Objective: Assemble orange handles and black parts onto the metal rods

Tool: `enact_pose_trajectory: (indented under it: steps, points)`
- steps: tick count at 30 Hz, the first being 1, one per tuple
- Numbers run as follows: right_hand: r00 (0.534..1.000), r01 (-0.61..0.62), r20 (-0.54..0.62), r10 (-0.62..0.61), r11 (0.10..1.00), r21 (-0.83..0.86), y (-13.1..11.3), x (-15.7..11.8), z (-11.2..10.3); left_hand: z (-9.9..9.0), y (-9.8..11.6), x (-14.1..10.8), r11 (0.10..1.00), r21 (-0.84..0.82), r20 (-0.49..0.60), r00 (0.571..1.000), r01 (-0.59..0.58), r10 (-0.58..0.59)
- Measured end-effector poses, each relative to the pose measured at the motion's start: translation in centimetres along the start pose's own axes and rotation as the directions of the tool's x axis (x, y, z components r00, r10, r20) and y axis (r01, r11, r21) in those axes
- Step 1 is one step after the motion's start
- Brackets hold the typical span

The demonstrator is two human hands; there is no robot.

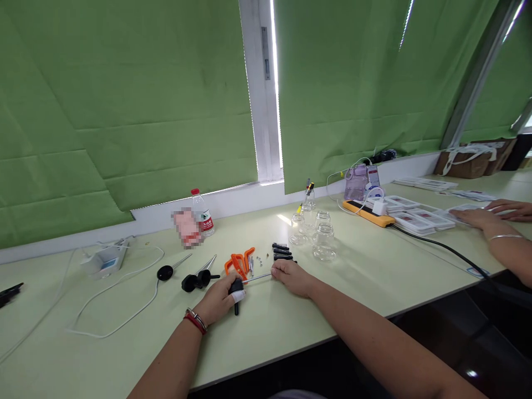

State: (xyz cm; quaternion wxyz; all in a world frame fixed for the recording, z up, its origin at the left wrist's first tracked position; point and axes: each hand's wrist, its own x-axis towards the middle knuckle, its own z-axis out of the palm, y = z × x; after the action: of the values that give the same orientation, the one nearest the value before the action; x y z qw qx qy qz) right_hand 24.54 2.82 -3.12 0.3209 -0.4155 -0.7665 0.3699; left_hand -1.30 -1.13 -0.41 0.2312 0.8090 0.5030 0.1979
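My left hand [216,300], a white wrap on its thumb, is closed around a black plastic cap [236,287] with a short stem pointing toward me. From the cap a thin metal rod [257,277] runs right to my right hand [293,276], whose fingers pinch its far end; anything small inside that pinch is hidden. Left of my hands lie more black caps with metal rods [195,281]. Just behind them are orange plastic handles [236,265], metal pins [251,266] and tiny metal bits [259,260]. Black cylindrical parts with springs [282,251] lie beyond my right hand.
Several clear glass jars [324,244] stand behind my right hand. A water bottle [203,213] is at the back. White cable [120,327] loops on the left. An orange power strip [368,213] and flat packs [415,221] lie near another person's hands [477,216].
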Motion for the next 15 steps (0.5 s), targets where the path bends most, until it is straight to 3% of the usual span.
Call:
enact_pose_trajectory:
  steps: [15]
  points:
    - [1.0,0.01,-0.004,-0.01,0.999,0.052,0.49,0.03,0.19,-0.17,0.25,-0.01,1.0,-0.013,0.014,1.0,-0.003,0.004]
